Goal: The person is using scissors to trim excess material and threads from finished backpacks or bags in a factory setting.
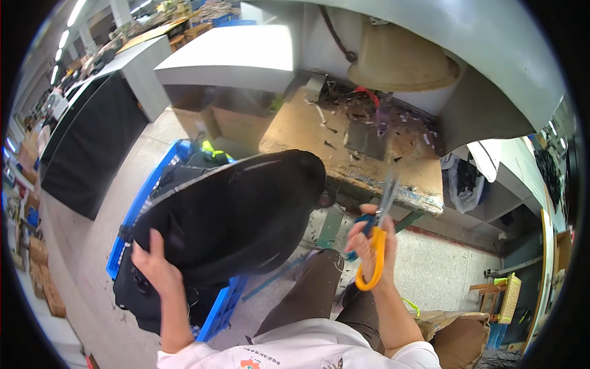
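My left hand grips the near left edge of a large black fabric piece, rounded and bag-like, its thumb lying on top. The piece is held up over a blue plastic crate that has more black fabric in it. My right hand, to the right of the fabric, is closed around scissors with an orange handle loop. Their blurred blades point away from me, apart from the fabric. Something teal-blue shows at the fingers; I cannot tell whether it belongs to the scissors.
Ahead stands a worn wooden board strewn with scraps, under a machine's tan rounded housing. Cardboard boxes sit behind the crate. A paper sack is near my right side. A shelf with a plastic bag stands right.
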### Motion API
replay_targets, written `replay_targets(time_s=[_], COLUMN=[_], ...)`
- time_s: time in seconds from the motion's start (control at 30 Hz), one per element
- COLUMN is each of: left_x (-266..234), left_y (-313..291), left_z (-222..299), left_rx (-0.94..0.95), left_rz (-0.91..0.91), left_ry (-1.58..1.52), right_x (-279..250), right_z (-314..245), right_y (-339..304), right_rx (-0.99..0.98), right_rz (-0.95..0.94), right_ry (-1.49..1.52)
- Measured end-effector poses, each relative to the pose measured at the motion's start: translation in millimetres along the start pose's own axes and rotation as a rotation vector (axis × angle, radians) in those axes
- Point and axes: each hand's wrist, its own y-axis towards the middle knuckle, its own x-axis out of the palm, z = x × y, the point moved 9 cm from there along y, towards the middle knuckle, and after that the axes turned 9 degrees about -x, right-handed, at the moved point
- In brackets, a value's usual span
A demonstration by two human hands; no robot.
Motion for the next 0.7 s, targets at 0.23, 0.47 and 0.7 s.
replay_targets(time_s=[0.23,0.47,0.7], left_x=[44.9,104.8,128.9], left_y=[-179.8,-267.4,-292.1], left_z=[-3.1,-7.4,-15.5], left_rx=[0.318,0.255,0.079], left_rz=[-0.285,-0.822,-1.701], left_ry=[0.292,-0.049,-0.082], right_x=[67.2,-8.9,-49.5], right_z=[30.8,33.8,24.1], right_y=[-60.3,-78.7,-97.5], right_rx=[0.306,0.248,0.378], right_rz=[-0.236,-0.061,-0.050], right_ry=[0.151,-0.593,-0.121])
